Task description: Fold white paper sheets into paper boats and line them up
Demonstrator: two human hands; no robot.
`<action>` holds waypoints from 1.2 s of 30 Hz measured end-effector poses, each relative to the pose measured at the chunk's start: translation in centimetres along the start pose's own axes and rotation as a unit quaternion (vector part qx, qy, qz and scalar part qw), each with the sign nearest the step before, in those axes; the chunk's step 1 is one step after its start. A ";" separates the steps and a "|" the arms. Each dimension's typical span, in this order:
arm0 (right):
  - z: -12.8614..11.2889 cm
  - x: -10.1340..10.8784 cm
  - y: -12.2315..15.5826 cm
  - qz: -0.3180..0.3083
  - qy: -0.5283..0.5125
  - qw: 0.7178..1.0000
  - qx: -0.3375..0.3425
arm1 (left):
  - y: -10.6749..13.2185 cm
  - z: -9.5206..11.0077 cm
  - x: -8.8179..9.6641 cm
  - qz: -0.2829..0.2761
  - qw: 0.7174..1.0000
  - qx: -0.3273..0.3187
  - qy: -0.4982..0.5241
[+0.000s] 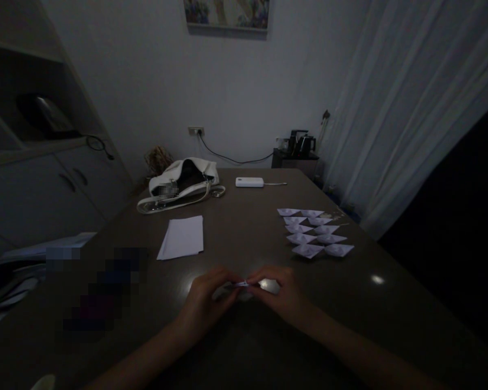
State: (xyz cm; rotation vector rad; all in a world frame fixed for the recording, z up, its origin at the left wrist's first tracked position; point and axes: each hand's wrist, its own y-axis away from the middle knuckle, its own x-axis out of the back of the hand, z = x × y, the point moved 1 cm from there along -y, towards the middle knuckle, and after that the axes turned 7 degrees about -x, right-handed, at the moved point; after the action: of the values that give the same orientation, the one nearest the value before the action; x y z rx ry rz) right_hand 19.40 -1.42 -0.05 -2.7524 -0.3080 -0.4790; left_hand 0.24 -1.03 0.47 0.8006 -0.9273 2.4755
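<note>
Between my two hands is a small piece of folded white paper, pinched from both sides just above the table near its front. My left hand grips its left end between thumb and fingers. On the other side my right hand pinches the right end the same way. Fingertips cover most of the paper, so its full shape is hidden. To the right, several folded paper boats stand in two columns. A stack of white paper sheets lies to the left, beyond my left hand.
A white handbag with its strap lies at the far left of the brown table. A white power bank with a short cable is near the far edge. A kettle stands on a cabinet beyond; a sheer curtain hangs right.
</note>
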 end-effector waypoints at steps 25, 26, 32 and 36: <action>-0.5 0.7 -0.4 -0.041 -0.002 0.997 0.070 | 0.1 0.9 0.4 -0.031 0.991 -0.126 -0.031; -0.4 0.5 -0.3 -0.027 -0.004 0.998 0.058 | 0.1 0.9 0.3 -0.030 0.993 -0.113 -0.021; -0.6 0.1 0.2 -0.031 -0.008 0.999 0.026 | -0.3 0.5 0.0 -0.011 0.999 -0.001 0.038; -0.8 0.1 0.1 -0.015 0.015 1.000 0.006 | -0.4 0.5 0.0 -0.014 0.994 0.073 0.077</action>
State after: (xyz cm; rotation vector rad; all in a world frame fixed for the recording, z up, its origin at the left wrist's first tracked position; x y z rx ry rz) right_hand 19.33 -1.75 0.65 -2.7299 -0.3455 -0.5239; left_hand 0.63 -1.12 0.94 0.6507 -0.6818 2.5608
